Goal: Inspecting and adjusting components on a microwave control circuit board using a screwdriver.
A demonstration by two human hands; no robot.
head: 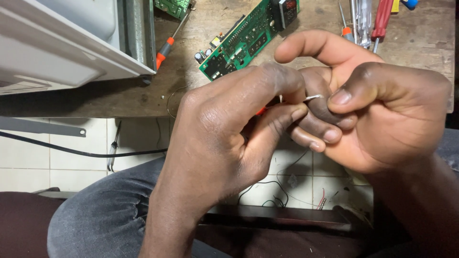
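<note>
Wooden bench (pixel 119 98), two hands, one wire (pixel 313 97).

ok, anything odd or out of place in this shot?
Yes: loose wires lie tangled on the tiled floor, and a tool lies there too, off the bench. The circuit board sits askew, bare on the wood.

Colours around the pinch

Silver wire (pixel 314 97) in the grip, orange bit (pixel 261 111) just under it; green circuit board (pixel 246 36) above, orange-handled screwdriver (pixel 167 47) far left, red-handled screwdriver (pixel 381 19) upper right, grey jeans (pixel 105 215) below.
</note>
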